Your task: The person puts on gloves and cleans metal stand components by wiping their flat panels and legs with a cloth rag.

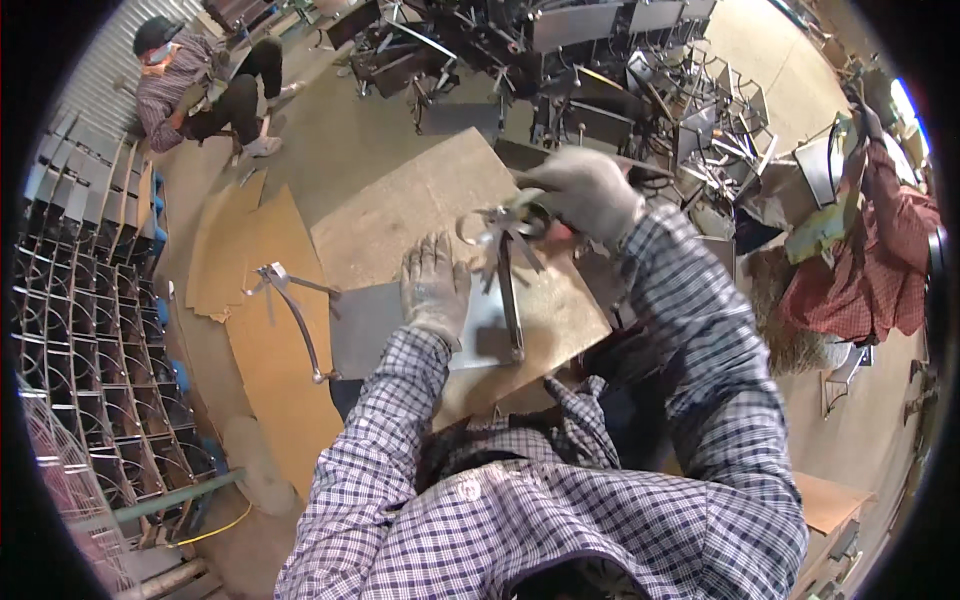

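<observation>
My left hand [436, 290], in a pale work glove, lies flat with fingers stretched out on a grey metal panel [378, 325]. A thin curved metal bar [300, 325] stands at the panel's left end, and a straighter bar [508, 305] rises near its right end. My right hand [585, 195], also gloved, is smeared by motion beside the top of the right bar. Its fingers are closed by a curled, shiny strip or ring [535, 207], whose kind I cannot make out. The panel rests on a light brown board [400, 195].
Flattened cardboard [275, 300] covers floor on the left. Beyond it stand stacked metal frames [90, 300]. Many metal parts [600, 90] are heaped ahead. A person [205, 90] sits low at the far left; another in a red checked shirt [870, 260] is at the right.
</observation>
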{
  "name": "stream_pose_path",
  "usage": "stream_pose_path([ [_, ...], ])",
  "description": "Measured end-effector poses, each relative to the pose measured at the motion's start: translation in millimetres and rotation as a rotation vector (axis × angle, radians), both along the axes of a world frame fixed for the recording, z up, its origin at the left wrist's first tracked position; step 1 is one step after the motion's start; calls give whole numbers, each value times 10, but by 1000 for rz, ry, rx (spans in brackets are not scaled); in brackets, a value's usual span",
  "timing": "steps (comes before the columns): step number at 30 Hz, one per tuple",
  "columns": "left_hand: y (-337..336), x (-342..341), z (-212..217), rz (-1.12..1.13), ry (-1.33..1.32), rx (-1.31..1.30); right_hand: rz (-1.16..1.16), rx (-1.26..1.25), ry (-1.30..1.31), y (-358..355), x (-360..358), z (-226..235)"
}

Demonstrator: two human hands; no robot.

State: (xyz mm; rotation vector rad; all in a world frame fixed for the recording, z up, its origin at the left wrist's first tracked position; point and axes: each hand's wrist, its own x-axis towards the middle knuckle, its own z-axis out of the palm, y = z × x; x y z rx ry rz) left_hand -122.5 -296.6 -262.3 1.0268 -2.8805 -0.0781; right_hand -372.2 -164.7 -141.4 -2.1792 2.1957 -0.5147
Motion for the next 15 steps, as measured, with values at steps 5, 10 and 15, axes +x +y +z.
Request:
stream_pose_path([
  [5,-47,-2,-74,-25,67,6,-112,-154,-362,30,92,-427],
  [10,-33,10,-54,-17,45,-9,-258,114,-246,172,348,-1152],
  [15,12,9,-52,13,126,-33,-257,116,-241,142,103,-709],
])
